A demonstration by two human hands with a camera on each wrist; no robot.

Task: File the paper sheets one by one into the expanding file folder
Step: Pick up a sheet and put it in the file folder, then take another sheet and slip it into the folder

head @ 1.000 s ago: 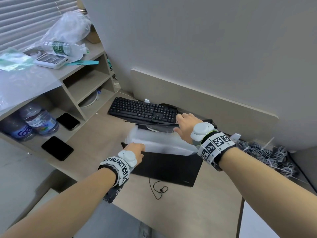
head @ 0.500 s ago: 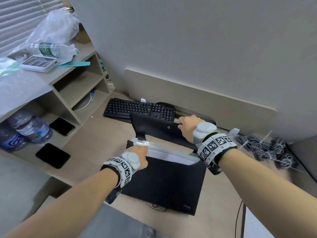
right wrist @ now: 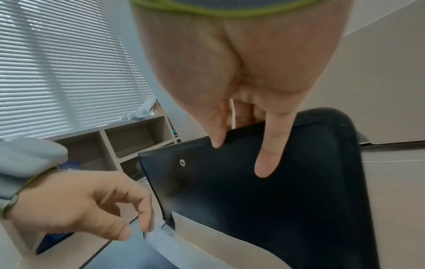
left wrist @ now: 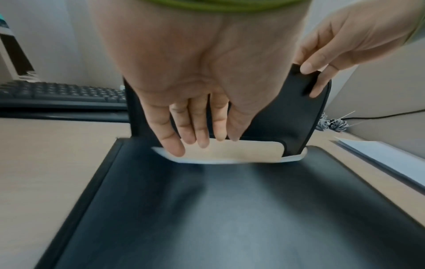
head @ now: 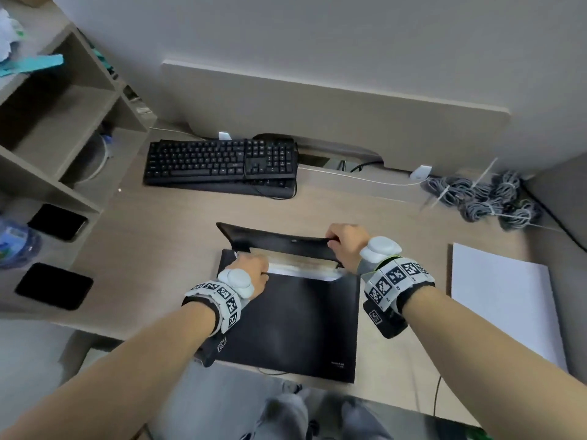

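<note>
A black expanding file folder (head: 295,328) lies flat on the desk in front of me. My right hand (head: 341,246) pinches the right end of its flap (head: 279,241) and holds it upright, thumb on the inner face (right wrist: 266,163). My left hand (head: 262,266) rests straight fingers (left wrist: 174,145) on the left end of the folder's mouth. There a beige divider (left wrist: 241,151) and a white sheet edge (left wrist: 230,161) show. A stack of white paper sheets (head: 502,300) lies on the desk to the right of the folder.
A black keyboard (head: 222,166) lies beyond the folder, with coiled grey cables (head: 482,198) at the back right. A shelf unit (head: 63,122) stands at the left, with two phones (head: 54,285) and a water bottle (head: 16,246). The folder's near edge overhangs the desk front.
The folder has come away from the keyboard toward me. My right hand has raised the flap, and my left hand has stayed at the folder's mouth.
</note>
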